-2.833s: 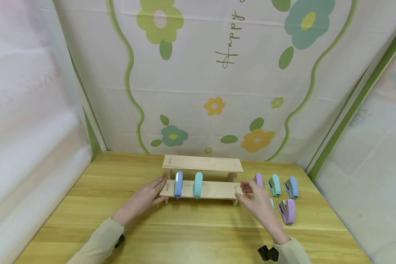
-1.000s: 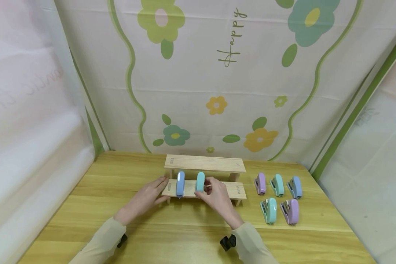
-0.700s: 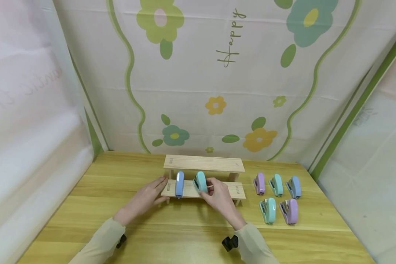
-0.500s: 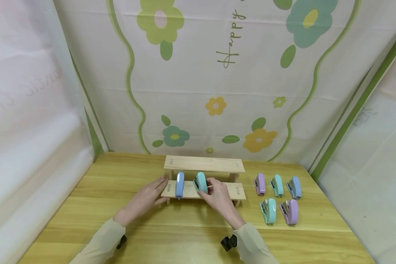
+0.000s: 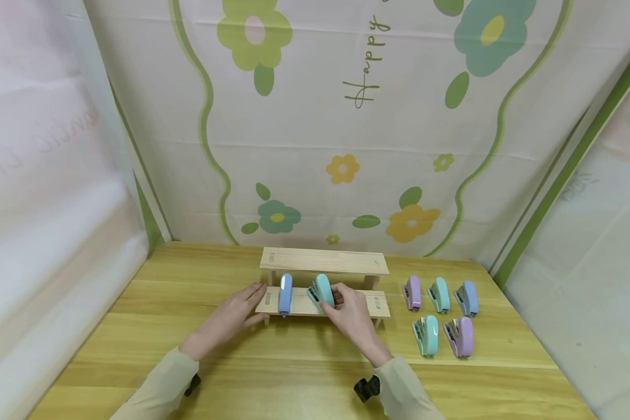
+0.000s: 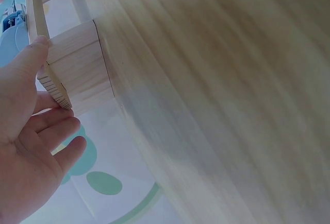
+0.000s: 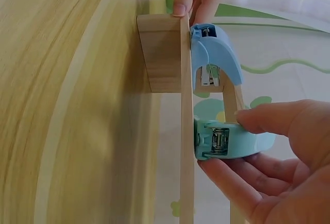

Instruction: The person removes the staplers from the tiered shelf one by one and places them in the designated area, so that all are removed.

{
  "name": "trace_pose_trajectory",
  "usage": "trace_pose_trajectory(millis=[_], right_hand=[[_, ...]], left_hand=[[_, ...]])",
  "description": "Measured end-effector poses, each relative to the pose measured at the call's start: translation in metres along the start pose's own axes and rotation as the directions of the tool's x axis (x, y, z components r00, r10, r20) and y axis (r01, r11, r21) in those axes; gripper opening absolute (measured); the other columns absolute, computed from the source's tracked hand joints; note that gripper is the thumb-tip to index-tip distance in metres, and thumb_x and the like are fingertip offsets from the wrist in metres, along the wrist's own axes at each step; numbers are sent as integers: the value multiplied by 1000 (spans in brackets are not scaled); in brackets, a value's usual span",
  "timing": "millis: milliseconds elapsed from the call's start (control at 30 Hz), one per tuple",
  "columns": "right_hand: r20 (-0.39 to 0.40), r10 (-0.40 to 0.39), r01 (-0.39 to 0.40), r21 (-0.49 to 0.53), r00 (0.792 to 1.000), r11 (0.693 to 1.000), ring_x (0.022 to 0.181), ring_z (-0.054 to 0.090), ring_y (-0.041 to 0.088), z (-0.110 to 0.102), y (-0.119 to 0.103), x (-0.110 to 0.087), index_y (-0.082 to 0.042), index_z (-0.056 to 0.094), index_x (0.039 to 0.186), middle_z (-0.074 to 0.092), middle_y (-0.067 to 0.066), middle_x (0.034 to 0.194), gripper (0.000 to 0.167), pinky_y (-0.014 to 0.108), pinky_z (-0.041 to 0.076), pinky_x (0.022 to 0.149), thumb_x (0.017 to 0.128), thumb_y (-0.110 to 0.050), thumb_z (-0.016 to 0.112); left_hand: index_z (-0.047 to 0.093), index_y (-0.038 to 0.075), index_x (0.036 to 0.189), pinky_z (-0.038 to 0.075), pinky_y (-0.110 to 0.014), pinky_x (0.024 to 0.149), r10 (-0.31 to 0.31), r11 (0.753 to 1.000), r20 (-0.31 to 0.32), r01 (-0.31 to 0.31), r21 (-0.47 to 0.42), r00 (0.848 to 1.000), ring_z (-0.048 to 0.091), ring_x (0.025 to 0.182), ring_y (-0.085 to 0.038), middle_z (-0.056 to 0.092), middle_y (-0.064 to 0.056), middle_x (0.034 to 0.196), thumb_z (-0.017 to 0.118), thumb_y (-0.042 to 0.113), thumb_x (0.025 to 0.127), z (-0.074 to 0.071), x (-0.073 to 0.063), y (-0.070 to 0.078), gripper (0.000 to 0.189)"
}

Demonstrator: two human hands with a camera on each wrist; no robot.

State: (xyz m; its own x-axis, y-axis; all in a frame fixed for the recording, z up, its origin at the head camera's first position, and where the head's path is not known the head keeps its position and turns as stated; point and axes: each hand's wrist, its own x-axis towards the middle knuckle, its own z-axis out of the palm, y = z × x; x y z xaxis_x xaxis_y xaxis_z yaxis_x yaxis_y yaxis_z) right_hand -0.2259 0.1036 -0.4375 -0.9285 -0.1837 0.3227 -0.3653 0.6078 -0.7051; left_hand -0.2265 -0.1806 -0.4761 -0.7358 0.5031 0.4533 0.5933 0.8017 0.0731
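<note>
A two-step wooden shelf (image 5: 301, 298) stands on the table with two staplers on its lower board. My left hand (image 5: 230, 312) holds that board's left end, thumb along the front edge and fingers at the back edge, as the left wrist view shows. My right hand (image 5: 350, 314) grips a teal stapler (image 7: 237, 141) between thumb and fingers. This stapler is turned at an angle, its head slanting back to the left, with its base right at the board. To its left a blue stapler (image 5: 285, 294) stands straight, touched by neither hand.
On the table right of the shelf stand several more staplers in two rows: purple (image 5: 412, 293), teal (image 5: 438, 295) and blue (image 5: 467, 298) behind, teal (image 5: 426, 336) and purple (image 5: 459, 337) in front. A flowered curtain (image 5: 304, 128) closes off the back.
My right hand has come from the shelf's right end to the teal stapler and gripped it. The stapler, straight before, is now turned and slightly further right. My left hand has stayed put.
</note>
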Motion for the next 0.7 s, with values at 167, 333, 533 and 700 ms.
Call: trace_pose_trajectory(millis=[167, 333, 533, 700], right_hand=[[-25, 19, -19, -3, 1000, 1000, 81, 72, 22, -6, 1, -2, 0, 69, 104, 74, 15, 93, 24, 21, 63, 66, 85, -12, 77], [-50, 29, -29, -7, 998, 1000, 80, 71, 22, -18, 3, -5, 0, 69, 104, 74, 15, 92, 24, 22, 64, 65, 85, -12, 77], [-97, 35, -39, -37, 995, 999, 78, 71, 22, -33, 12, -8, 2, 69, 103, 74, 16, 90, 24, 23, 64, 63, 83, -9, 78], [-133, 32, -40, -56, 991, 998, 79, 71, 23, -47, 18, -11, 2, 69, 102, 74, 16, 90, 24, 23, 63, 63, 82, -7, 78]], left_hand=[[55, -10, 134, 57, -44, 99, 2, 1000, -3, -2, -3, 1000, 62, 122, -39, 59, -28, 136, 76, 33, 86, 0, 0, 1, 68], [55, -11, 134, 58, -44, 99, 15, 1000, -11, -15, 5, 1000, 63, 121, -38, 59, -28, 134, 77, 34, 85, 2, 0, -1, 69], [57, -11, 132, 59, -44, 97, 39, 999, -43, -39, 12, 998, 64, 119, -38, 61, -28, 132, 79, 32, 84, 2, 0, -1, 68], [58, -12, 129, 60, -45, 94, 59, 998, -76, -58, 19, 995, 65, 116, -40, 62, -29, 130, 81, 29, 81, 0, -1, 0, 67]])
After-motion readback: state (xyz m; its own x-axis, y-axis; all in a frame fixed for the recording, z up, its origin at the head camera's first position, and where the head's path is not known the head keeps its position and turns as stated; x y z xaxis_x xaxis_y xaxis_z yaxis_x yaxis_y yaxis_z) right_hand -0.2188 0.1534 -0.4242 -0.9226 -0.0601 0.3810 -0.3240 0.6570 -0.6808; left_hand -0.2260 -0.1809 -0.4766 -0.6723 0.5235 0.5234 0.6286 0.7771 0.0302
